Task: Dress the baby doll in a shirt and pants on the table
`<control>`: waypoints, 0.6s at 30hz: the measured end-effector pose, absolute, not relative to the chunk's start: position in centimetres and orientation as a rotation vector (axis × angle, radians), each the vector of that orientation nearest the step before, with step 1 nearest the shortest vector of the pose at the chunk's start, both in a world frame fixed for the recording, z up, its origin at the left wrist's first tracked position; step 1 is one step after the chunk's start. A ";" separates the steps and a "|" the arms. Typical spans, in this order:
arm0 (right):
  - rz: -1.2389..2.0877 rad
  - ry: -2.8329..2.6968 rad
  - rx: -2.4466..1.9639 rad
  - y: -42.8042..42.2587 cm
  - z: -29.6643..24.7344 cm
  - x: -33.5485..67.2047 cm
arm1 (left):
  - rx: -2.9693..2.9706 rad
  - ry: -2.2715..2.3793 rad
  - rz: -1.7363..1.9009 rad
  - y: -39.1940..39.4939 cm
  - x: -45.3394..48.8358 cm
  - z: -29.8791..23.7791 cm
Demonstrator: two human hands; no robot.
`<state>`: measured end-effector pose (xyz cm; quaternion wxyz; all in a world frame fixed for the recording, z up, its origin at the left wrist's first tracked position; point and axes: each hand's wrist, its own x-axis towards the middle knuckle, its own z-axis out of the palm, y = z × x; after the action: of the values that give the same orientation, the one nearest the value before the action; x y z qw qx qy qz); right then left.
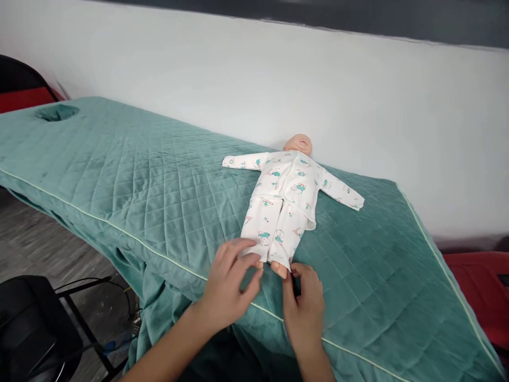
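Observation:
A baby doll [299,143] lies on its back with its arms spread. It wears a white printed shirt [292,178] and matching trousers [264,223], and its toes show below the cuffs. Curved and apart, the fingers of my left hand [228,284] are at the cuff on the left side of the view, with fingertips over the cloth and the thumb near the toes. My right hand [305,302] pinches the hem of the other trouser leg between thumb and forefinger, beside the foot.
Under the doll is a bed with a green quilted cover [159,180] and a face hole [58,112] at its far left. A white wall [238,79] runs behind. Red chairs [477,292] stand at the right; a black seat [32,329] is at lower left.

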<state>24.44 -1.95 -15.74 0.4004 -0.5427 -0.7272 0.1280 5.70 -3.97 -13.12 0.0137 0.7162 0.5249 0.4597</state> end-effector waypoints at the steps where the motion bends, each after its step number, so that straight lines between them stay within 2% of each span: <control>1: 0.327 -1.846 -1.365 -2.0 -15.7 24.5 | 2.292 1.654 1.351 -3.7 6.2 -12.9; 6: 0.389 -1.822 -1.305 -2.4 -15.8 24.9 | 2.429 1.693 1.115 -2.0 7.6 -13.3; 14: 0.537 -1.737 -1.227 -2.8 -16.0 25.2 | 2.255 1.473 1.462 -1.4 6.7 -14.8; 18: 0.602 -1.630 -1.176 -3.1 -16.5 25.5 | 2.262 1.422 1.500 -1.7 6.6 -14.8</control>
<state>25.49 -3.14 -16.54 0.4983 -0.4859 -0.6736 0.2488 6.62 -1.74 -14.77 0.0388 0.7376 0.4637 0.4893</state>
